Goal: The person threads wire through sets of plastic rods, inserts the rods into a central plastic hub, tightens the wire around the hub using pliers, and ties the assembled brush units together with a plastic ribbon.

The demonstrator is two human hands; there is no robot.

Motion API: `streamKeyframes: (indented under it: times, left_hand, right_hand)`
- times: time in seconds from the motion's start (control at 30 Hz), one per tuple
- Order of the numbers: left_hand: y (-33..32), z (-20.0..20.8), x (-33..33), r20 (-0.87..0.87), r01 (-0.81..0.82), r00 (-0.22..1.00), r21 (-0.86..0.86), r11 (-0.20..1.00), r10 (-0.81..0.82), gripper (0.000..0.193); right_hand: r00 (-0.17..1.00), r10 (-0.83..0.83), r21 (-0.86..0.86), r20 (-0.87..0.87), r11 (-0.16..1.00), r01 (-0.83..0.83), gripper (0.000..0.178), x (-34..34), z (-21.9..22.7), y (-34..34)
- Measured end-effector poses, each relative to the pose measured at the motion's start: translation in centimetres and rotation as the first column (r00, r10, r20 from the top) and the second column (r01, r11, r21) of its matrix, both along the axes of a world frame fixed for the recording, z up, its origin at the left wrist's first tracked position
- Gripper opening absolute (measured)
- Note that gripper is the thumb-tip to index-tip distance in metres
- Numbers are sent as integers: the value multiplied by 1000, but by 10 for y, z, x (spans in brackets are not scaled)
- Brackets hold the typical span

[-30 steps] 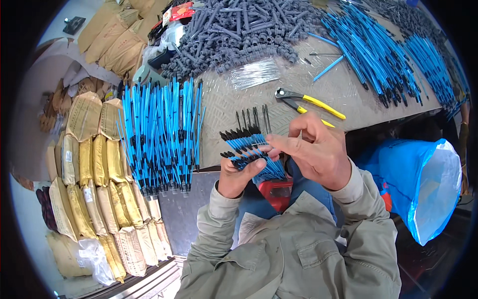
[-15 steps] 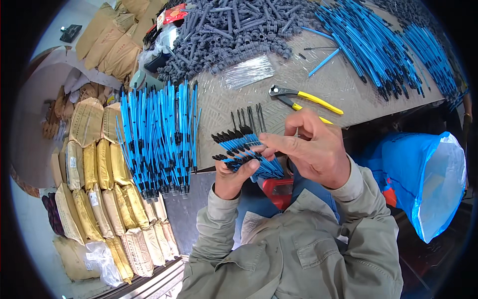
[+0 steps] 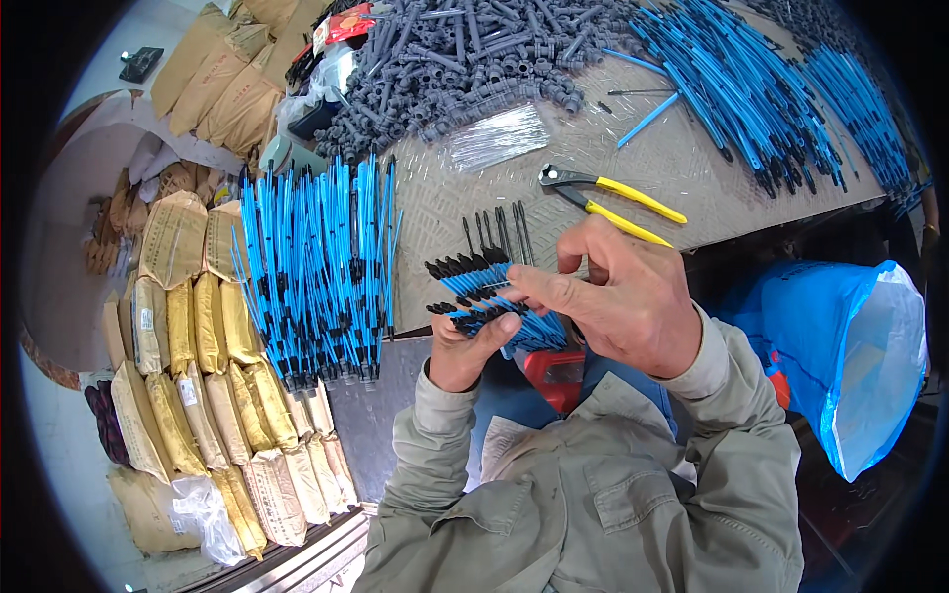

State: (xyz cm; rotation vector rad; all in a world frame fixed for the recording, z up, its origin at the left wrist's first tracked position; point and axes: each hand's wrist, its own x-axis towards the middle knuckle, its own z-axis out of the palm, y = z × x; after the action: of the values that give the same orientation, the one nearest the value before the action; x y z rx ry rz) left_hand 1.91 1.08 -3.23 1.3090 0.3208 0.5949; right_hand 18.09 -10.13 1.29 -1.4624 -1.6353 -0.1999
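Note:
My left hand (image 3: 460,354) is wrapped round a bundle of thin blue tubes (image 3: 539,328) with black ends, held above my lap at the table's near edge. Its thumb presses along the near side of the bundle. Over the bundle's right side is my right hand (image 3: 623,301), bent, with the fingertips pressed together against the tubes. A thin pale strand shows by those fingertips, but whether they pinch it is hidden. Several dark stems stick up from the far side of the bundle. Beyond them, pincers (image 3: 613,203) with yellow handles lie on the table.
A sheaf of clear thin strips (image 3: 499,138) lies before a heap of grey plastic fittings (image 3: 445,69). Blue tubes lie in a left pile (image 3: 316,267) and a right pile (image 3: 736,94). Packed bags (image 3: 208,326) stand at left; a blue sack (image 3: 830,366) hangs at right.
My right hand has shifted slightly left along the bundle, fingertips still against the tubes. The left hand keeps its hold. The whole view has moved a little.

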Motion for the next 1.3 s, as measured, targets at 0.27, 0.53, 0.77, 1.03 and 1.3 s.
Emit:
streamKeyframes:
  times: [0.27, 0.53, 0.77, 1.03, 1.3]
  left_hand:
    - [2, -5, -2, -30, -55, 998, -9, 998, 55, 24]
    - [2, -8, -3, -16, -47, 999, 12, 999, 48, 24]
    - [2, -6, -1, 1, -18, 1000, -1, 1000, 18, 23]
    - [7, -12, -6, -47, 7, 999, -3, 1000, -7, 21]
    - [7, -7, -7, -102, 49, 994, 54, 997, -44, 20]
  right_hand:
    - [1000, 1, -10, 18, 1000, 0, 44, -2, 1, 2]
    - [985, 71, -3, -160, 997, -72, 43, -9, -11, 6]
    - [950, 132, 48, -281, 991, -124, 40, -11, -18, 8]
    - [992, 102, 21, -72, 995, -101, 37, -5, 0, 9]
    - [995, 90, 13, -49, 996, -90, 29, -10, 4, 11]
